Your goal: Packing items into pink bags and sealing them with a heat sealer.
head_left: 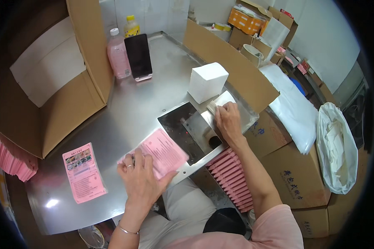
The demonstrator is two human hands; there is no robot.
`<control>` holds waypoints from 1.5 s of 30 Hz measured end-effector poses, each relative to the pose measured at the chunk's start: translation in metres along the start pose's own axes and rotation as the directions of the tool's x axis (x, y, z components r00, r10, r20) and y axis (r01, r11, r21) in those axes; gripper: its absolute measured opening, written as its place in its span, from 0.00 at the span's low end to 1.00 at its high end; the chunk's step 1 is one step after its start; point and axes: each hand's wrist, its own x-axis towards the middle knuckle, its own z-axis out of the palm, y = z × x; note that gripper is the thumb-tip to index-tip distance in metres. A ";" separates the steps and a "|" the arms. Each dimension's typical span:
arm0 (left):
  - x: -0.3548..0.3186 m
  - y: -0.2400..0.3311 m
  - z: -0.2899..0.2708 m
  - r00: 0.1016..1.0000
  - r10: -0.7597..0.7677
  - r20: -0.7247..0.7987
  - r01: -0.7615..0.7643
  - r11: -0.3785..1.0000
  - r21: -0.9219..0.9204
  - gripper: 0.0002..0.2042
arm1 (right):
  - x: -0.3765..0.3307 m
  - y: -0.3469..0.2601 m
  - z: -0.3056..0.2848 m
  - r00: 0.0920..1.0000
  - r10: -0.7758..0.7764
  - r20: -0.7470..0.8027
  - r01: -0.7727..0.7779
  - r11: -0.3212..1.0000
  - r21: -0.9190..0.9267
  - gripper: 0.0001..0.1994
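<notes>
Spreading L hand [140,176] wide over pink printed packet [167,150]; we pinch pale piece [212,108] w/ R hand [228,121], rt of tabletop recess [176,116].

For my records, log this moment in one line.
left hand: on pink pack; right hand: near white block; second pink pack: flat on table

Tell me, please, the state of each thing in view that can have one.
Left hand, resting on a pink packet
Right hand, fingers closed on a pale piece
Second pink packet, lying flat
Phone, propped up, screen dark
Pink bottle, upright, capped
Yellow-capped bottle, upright, closed
Large cardboard box, open
White bag, open
</notes>
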 end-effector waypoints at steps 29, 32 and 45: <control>-0.042 -0.099 -0.065 0.942 -0.314 -0.114 0.279 0.927 -0.251 0.06 | -0.017 -0.068 -0.014 0.964 -0.077 0.254 0.046 0.991 0.125 0.10; -0.063 -0.143 -0.056 0.926 -0.344 -0.153 0.349 0.937 0.008 0.05 | 0.000 -0.030 -0.022 0.999 0.003 0.050 0.001 0.997 -0.079 0.15; -0.073 -0.145 -0.048 0.863 -0.505 -0.004 0.501 0.858 -0.115 0.04 | 0.119 -0.029 -0.040 0.943 -0.050 -0.330 0.048 0.999 -0.015 0.07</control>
